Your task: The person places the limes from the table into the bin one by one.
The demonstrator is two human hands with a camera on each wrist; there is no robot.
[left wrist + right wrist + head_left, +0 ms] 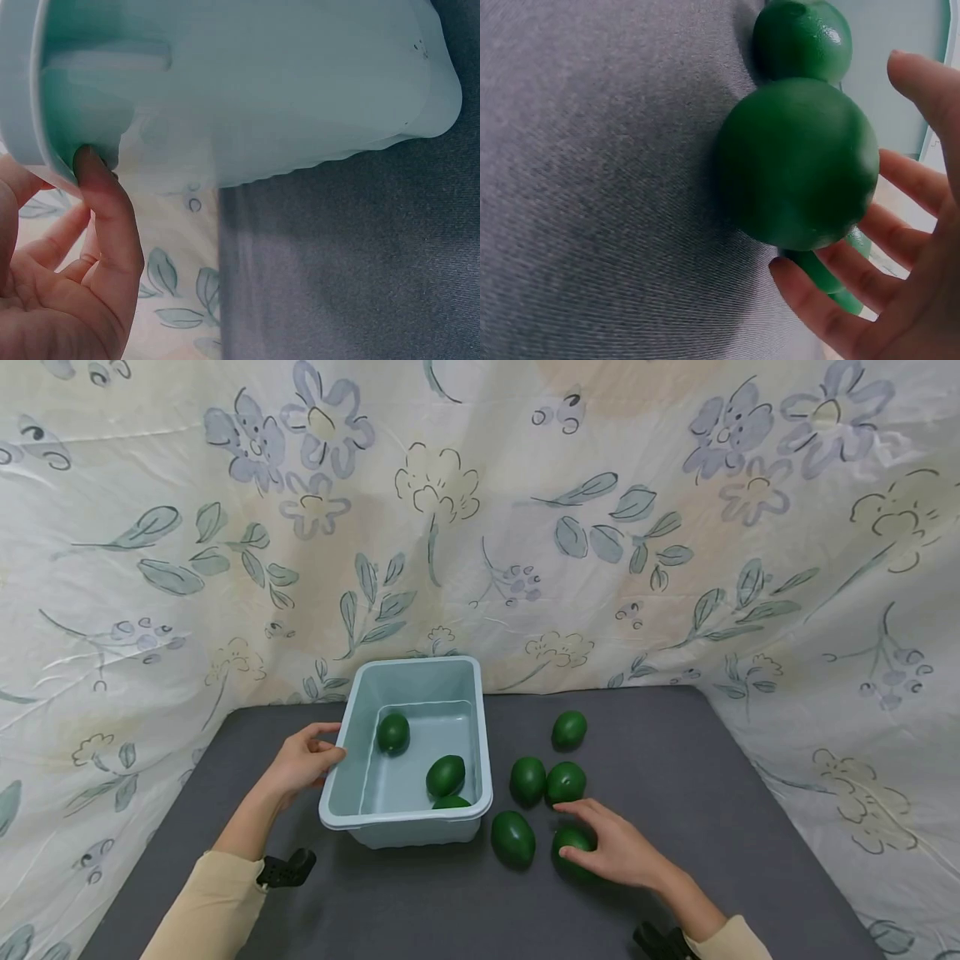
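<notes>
My left hand (pixel 300 764) pinches the left rim of a pale blue-green plastic tub (pixel 408 818). In the left wrist view a fingertip (pixel 88 161) is tucked under that rim. Three smooth, dark green, egg-shaped fruits lie inside: one by the left wall (pixel 393 733), another on the right (pixel 446 776), and a third fruit (pixel 452 802) partly hidden by the front rim. My right hand (pixel 618 847) is spread around a similar green fruit (pixel 795 165) on the table, thumb and fingers apart. The hand covers part of this fruit in the head view.
Several more green fruits lie right of the tub: one near its front corner (pixel 513 839), a touching pair (pixel 528 781), and one farther back (pixel 569 730). A dark grey cloth (pixel 390 902) covers the table. Behind and at both sides hangs a floral curtain (pixel 480 543).
</notes>
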